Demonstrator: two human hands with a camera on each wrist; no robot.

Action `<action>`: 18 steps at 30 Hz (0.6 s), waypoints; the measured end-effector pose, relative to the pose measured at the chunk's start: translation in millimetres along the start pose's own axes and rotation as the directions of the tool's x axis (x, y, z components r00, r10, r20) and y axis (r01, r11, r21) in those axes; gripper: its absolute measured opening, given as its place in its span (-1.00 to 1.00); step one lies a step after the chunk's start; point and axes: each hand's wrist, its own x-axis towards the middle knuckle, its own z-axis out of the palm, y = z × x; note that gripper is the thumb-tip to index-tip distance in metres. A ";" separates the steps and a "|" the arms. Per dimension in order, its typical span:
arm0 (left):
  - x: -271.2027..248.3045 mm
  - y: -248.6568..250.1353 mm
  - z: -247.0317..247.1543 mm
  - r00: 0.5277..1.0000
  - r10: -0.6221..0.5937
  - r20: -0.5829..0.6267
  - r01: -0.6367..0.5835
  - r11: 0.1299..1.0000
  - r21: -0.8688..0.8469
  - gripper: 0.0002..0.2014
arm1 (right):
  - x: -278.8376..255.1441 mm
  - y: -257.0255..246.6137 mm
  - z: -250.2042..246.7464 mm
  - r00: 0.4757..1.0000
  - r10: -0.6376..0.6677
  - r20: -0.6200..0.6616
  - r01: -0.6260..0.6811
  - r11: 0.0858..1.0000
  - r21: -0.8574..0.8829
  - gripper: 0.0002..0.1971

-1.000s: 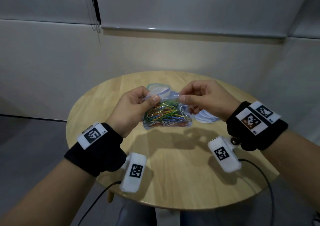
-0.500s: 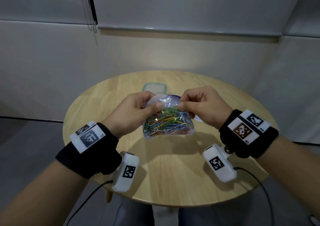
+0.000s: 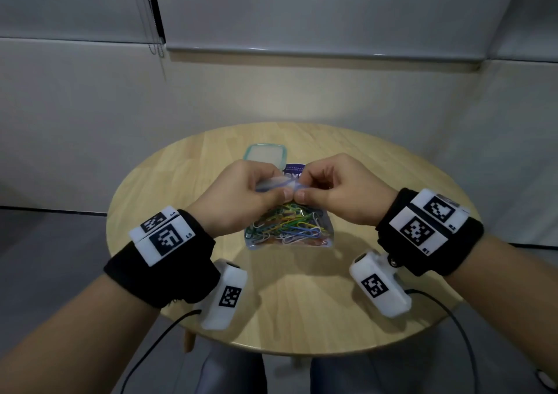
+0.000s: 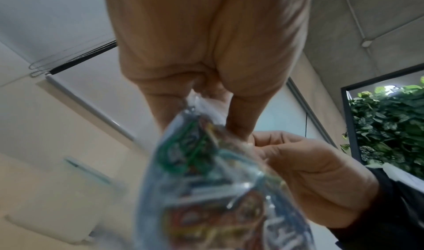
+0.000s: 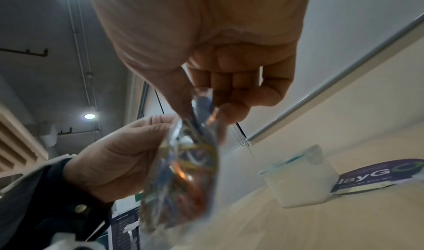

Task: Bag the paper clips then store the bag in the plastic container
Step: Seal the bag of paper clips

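Note:
A clear zip bag [image 3: 288,227] full of coloured paper clips [image 3: 287,223] hangs above the round wooden table [image 3: 392,176]. My left hand [image 3: 241,194] and right hand [image 3: 335,191] pinch its top edge side by side, thumbs almost touching at the middle of the seal. The left wrist view shows the bag [image 4: 213,190] blurred and close under my left hand [image 4: 229,108]. In the right wrist view the bag [image 5: 183,172] hangs from my right hand [image 5: 206,98]. The plastic container [image 3: 265,155] with a teal rim stands behind my hands, also visible as the container [image 5: 298,181] in the right wrist view.
A purple printed card [image 3: 294,172] lies on the table just behind the bag, next to the container; the same card [image 5: 378,176] shows in the right wrist view. A wall and a window blind rise behind the table. Cables run from both wrist cameras off the near edge.
My hands have slid together along the bag's top edge, from its two corners to the middle. The bag has come lower and nearer to me, uncovering the container behind it.

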 end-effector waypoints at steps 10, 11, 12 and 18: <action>0.0 6.1 -11.9 0.995 -0.001 0.102 -0.045 0.894 0.445 -0.83 | 2.0 -2.1 1.8 1.000 0.001 0.008 0.001 0.958 -0.286 -0.77; -0.4 4.7 -14.8 0.993 -0.009 0.115 -0.046 0.883 0.468 -0.78 | 2.1 -1.5 0.4 1.000 -0.004 0.012 0.007 0.957 -0.291 -0.77; -0.9 3.1 -17.0 0.992 -0.017 0.128 -0.049 0.867 0.497 -0.73 | 1.9 -0.7 -0.3 1.000 -0.008 0.018 0.013 0.955 -0.297 -0.78; -6.0 -8.5 -25.0 0.985 -0.057 0.162 -0.049 0.811 0.584 -0.80 | 2.4 5.7 2.6 0.999 -0.003 0.038 0.017 0.928 -0.373 -0.90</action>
